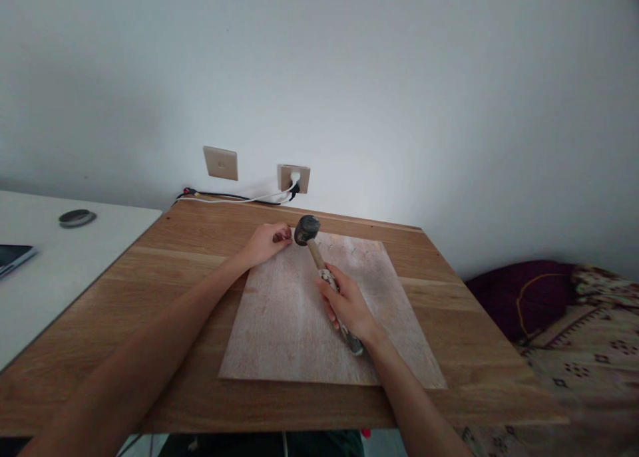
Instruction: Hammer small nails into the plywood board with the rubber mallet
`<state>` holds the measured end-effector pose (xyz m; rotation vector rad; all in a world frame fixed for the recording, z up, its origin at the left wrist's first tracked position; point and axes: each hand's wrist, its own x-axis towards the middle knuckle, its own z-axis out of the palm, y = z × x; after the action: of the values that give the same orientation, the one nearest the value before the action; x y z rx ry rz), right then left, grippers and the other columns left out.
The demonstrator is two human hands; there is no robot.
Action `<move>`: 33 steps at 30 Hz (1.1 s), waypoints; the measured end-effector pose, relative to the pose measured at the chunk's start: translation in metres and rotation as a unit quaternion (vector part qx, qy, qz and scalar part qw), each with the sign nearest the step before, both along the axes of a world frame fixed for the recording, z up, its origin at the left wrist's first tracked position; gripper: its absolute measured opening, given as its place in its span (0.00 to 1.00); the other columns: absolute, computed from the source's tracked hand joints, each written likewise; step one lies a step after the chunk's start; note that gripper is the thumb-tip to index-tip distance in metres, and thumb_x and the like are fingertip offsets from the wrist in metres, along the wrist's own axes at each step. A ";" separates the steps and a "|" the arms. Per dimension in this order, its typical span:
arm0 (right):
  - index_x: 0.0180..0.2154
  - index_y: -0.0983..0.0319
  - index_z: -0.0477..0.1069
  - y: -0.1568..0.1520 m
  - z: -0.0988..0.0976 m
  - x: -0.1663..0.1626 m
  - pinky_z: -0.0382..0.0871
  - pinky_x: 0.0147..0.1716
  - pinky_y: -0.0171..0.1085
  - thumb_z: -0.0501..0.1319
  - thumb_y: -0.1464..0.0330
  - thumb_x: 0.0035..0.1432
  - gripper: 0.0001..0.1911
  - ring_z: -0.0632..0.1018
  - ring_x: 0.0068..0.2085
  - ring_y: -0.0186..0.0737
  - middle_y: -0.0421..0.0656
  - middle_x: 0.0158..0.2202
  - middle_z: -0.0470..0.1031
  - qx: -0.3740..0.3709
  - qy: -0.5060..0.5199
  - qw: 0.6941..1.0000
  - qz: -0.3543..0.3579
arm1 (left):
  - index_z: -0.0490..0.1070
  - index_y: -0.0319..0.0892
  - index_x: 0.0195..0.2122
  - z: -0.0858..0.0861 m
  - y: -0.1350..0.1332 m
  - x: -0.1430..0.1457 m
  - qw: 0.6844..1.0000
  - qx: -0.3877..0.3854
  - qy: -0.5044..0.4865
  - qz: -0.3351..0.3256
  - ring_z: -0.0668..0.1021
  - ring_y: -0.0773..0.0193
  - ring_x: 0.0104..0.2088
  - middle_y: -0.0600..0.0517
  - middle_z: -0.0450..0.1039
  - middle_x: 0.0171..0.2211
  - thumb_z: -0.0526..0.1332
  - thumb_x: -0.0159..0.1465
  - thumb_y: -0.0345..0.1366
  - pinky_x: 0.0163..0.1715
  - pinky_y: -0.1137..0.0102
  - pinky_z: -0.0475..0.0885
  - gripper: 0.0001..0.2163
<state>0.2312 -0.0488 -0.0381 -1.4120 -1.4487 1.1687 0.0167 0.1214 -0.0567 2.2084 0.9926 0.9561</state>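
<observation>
My right hand (348, 304) is wrapped around the worn, paint-flecked handle of a hammer (307, 229) with a dark, blocky head. The hammer head hovers close to the fingertips of my left hand (269, 243), near the far left corner of a thin wooden board (284, 324). On that corner my left thumb and fingers are pinched together. Whatever they hold is too small to make out. Several tiny thin things, which look like nails, stand along the board's far edge to the right of the hammer head.
The board lies on a brown wooden table (170, 304). Behind it, cables (239, 198) run to a wall socket (294, 178). To the left, a white table (100, 257) carries a dark ring-shaped object (76, 217) and a flat dark device (14, 257). Patterned fabric (589, 364) lies at right.
</observation>
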 end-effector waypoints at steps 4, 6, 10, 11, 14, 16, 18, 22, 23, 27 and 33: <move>0.50 0.60 0.70 0.000 -0.001 0.000 0.60 0.07 0.27 0.60 0.54 0.66 0.19 0.66 0.14 0.29 0.30 0.23 0.64 0.005 0.001 1.000 -0.002 | 0.75 0.43 0.34 -0.003 0.002 -0.001 1.000 0.000 -0.003 -0.008 0.80 0.62 0.33 0.52 0.81 0.32 0.64 0.62 0.36 0.38 0.68 0.74 0.04; 0.48 0.60 0.70 0.000 0.000 0.000 0.60 0.07 0.27 0.60 0.53 0.66 0.18 0.66 0.14 0.29 0.30 0.22 0.64 0.007 0.001 1.000 0.001 | 0.76 0.43 0.34 -0.003 0.002 -0.001 1.000 0.002 0.003 -0.002 0.80 0.62 0.32 0.53 0.80 0.31 0.64 0.61 0.35 0.38 0.68 0.74 0.03; 0.45 0.59 0.69 0.000 0.002 -0.002 0.60 0.07 0.27 0.61 0.53 0.65 0.18 0.66 0.14 0.29 0.30 0.22 0.64 -0.004 0.009 1.000 0.005 | 0.77 0.42 0.34 -0.003 0.001 0.000 1.000 0.003 0.016 0.015 0.80 0.60 0.34 0.52 0.80 0.31 0.67 0.59 0.34 0.39 0.67 0.74 0.03; 0.46 0.60 0.69 0.001 0.003 -0.002 0.60 0.07 0.27 0.61 0.53 0.65 0.18 0.66 0.14 0.28 0.30 0.23 0.64 -0.007 0.009 1.000 0.005 | 0.77 0.42 0.34 -0.003 0.001 0.000 1.000 -0.002 0.016 0.015 0.80 0.60 0.34 0.52 0.81 0.31 0.67 0.59 0.35 0.39 0.67 0.74 0.03; 0.50 0.60 0.70 0.003 0.007 -0.004 0.61 0.07 0.27 0.60 0.54 0.65 0.19 0.66 0.14 0.28 0.30 0.24 0.64 -0.011 0.005 1.000 0.007 | 0.78 0.42 0.40 -0.003 0.001 0.000 1.000 -0.015 0.002 0.015 0.82 0.60 0.34 0.52 0.82 0.33 0.67 0.60 0.33 0.39 0.67 0.76 0.08; 0.52 0.59 0.71 0.005 0.010 -0.005 0.61 0.07 0.27 0.60 0.55 0.66 0.19 0.67 0.14 0.28 0.30 0.25 0.65 -0.009 -0.002 1.000 0.011 | 0.77 0.42 0.47 -0.004 0.001 0.001 1.000 -0.020 -0.004 0.018 0.83 0.59 0.35 0.51 0.83 0.35 0.66 0.60 0.32 0.40 0.67 0.77 0.13; 0.54 0.60 0.71 0.007 0.012 -0.007 0.62 0.07 0.27 0.59 0.56 0.66 0.19 0.67 0.14 0.29 0.31 0.25 0.65 -0.004 -0.013 1.000 0.015 | 0.76 0.42 0.50 -0.004 0.001 0.001 0.999 -0.025 0.002 0.026 0.83 0.59 0.36 0.51 0.84 0.36 0.67 0.60 0.31 0.40 0.66 0.77 0.16; 0.56 0.60 0.70 0.009 0.012 -0.012 0.63 0.08 0.27 0.59 0.57 0.67 0.21 0.68 0.14 0.28 0.31 0.25 0.65 -0.002 -0.026 0.999 0.019 | 0.75 0.41 0.52 -0.004 0.000 0.001 0.998 -0.042 0.003 0.054 0.84 0.56 0.36 0.50 0.84 0.37 0.68 0.58 0.32 0.39 0.65 0.78 0.20; 0.56 0.60 0.70 0.009 0.011 -0.013 0.63 0.08 0.27 0.59 0.57 0.68 0.21 0.68 0.14 0.28 0.31 0.24 0.65 -0.004 -0.028 0.999 0.021 | 0.75 0.41 0.53 -0.005 0.000 0.001 0.997 -0.045 -0.003 0.059 0.84 0.56 0.37 0.50 0.84 0.37 0.69 0.57 0.32 0.40 0.65 0.78 0.20; 0.57 0.60 0.70 0.009 0.007 -0.014 0.62 0.08 0.27 0.58 0.57 0.68 0.21 0.67 0.14 0.29 0.30 0.22 0.64 -0.008 -0.043 0.999 0.026 | 0.74 0.42 0.54 -0.009 0.003 0.000 0.997 -0.052 -0.030 0.054 0.85 0.56 0.38 0.51 0.84 0.39 0.67 0.57 0.30 0.41 0.65 0.79 0.22; 0.54 0.59 0.71 0.009 0.009 -0.015 0.60 0.07 0.27 0.60 0.56 0.66 0.20 0.66 0.14 0.28 0.31 0.24 0.65 -0.017 -0.032 0.999 0.017 | 0.74 0.41 0.54 -0.010 0.005 0.000 0.997 -0.055 -0.030 0.044 0.85 0.56 0.38 0.51 0.84 0.38 0.67 0.57 0.30 0.41 0.65 0.78 0.22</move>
<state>0.2163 -0.0402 -0.0293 -1.4657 -1.5093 1.1844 0.0165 0.1264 -0.0671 2.0473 1.0958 0.9772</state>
